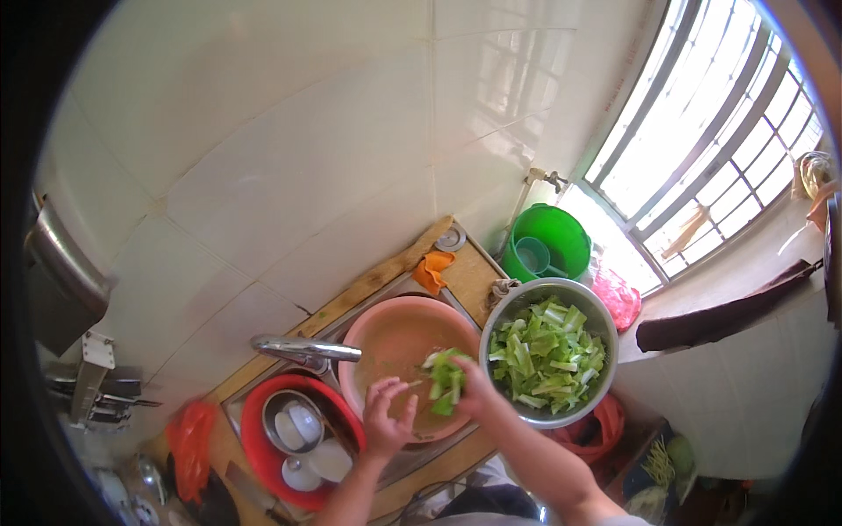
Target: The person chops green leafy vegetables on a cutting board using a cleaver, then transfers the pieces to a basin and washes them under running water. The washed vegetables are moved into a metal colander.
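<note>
My right hand (475, 393) grips a bunch of cut green leaves (446, 382) above a pink plastic basin (354, 329) of cloudy water. Over the near side of the same basin is my left hand (389, 415), its fingers spread. A thin pale scrap shows by its fingertips; whether they touch it is unclear. Bits of leaf float in the water. To the right of the basin, a metal bowl (485, 342) is heaped with chopped leafy greens (546, 358). The chrome faucet (329, 350) reaches over the basin's left rim.
Left of the pink basin, a red basin (253, 421) holds metal and white dishes. A green bucket (571, 243) with a dipper (531, 255) stands behind the metal bowl. An orange cloth (433, 271) lies at the sink's back edge. A cleaver (253, 490) rests near the red basin.
</note>
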A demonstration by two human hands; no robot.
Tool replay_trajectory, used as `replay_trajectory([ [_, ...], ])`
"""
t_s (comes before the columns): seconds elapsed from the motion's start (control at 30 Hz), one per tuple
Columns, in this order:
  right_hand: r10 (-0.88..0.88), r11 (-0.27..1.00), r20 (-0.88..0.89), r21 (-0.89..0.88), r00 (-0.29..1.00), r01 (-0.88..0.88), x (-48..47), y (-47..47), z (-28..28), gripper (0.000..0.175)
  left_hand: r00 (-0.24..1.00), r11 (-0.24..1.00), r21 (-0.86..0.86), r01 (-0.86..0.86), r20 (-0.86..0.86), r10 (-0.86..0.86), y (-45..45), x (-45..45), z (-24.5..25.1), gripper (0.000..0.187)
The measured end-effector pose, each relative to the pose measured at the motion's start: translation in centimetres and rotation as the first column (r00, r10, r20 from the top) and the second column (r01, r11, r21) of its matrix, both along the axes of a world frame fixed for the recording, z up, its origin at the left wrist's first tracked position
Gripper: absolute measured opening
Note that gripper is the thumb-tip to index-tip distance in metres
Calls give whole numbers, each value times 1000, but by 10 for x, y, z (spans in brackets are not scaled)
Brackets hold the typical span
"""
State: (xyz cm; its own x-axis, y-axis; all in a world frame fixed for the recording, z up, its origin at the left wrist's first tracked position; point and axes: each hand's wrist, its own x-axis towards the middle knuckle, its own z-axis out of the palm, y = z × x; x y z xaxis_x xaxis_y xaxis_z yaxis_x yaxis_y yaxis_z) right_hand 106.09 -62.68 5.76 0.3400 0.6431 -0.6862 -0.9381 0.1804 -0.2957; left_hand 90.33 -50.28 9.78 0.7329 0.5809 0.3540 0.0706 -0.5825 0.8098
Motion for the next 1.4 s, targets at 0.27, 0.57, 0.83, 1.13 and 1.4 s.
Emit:
replay_trajectory([
  [0.27, 531, 745, 840, -525, 111, 412, 75, -162, 68, 39, 908, 998, 44, -50, -414, 63, 91, -6, -129, 32],
  [0.57, 666, 679, 714, -463, -214, 569, 21, -131, 82, 39, 666, 986, -92, -142, -745, 26, 71, 4, -187, 60],
  [0.83, 594, 800, 803, -586, -42, 130, -59, -12, -36, 34, 883, 696, -621, -360, -468, 40, 22, 95, -244, 64],
  [1.13, 645, 748, 761, -648, 73, 144, -95, -66, -67, 32, 885, 485, -823, -296, -427, -184, -50, 168, -270, 37],
  [1.4, 607, 784, 778, -619, 160, 39, -93, -63, -60, 33, 947, 224, -935, -274, -302, -105, -46, 162, -234, 28],
])
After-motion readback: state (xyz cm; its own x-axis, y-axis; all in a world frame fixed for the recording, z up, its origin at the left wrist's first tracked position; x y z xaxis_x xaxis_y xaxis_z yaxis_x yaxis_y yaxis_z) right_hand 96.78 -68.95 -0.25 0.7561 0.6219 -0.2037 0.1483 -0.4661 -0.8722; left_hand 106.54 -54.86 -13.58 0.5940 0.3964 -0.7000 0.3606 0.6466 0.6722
